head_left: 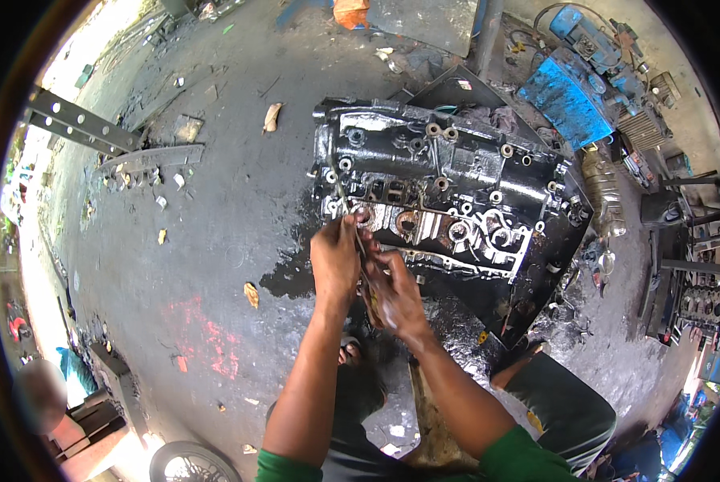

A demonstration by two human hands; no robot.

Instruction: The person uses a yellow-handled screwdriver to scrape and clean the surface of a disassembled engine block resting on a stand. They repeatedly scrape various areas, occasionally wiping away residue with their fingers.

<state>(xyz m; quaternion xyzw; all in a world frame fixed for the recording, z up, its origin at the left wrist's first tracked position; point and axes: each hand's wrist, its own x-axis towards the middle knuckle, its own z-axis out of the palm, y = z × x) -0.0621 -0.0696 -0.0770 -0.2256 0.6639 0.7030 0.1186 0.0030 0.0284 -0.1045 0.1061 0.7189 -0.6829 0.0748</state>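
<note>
A black, oily engine block [476, 169] lies in front of me, with bare metal, bolt holes and round openings along its near side. My left hand [335, 261] is closed at the near left edge of the block, fingertips pinched around a long thin tool [359, 253]. Just to the right and nearer to me, my right hand [394, 296] is closed around the lower part of the same tool. Its thin end points away over the block's left part. The fingers cover much of it, so its exact kind cannot be told.
Under the block is a dark flat sheet [549, 277] on the stained floor. At the far right stands a blue machine [569, 96] with a motor. A perforated metal beam [83, 124] stands at the left. A wheel [191, 464] and another person [51, 406] are at the lower left.
</note>
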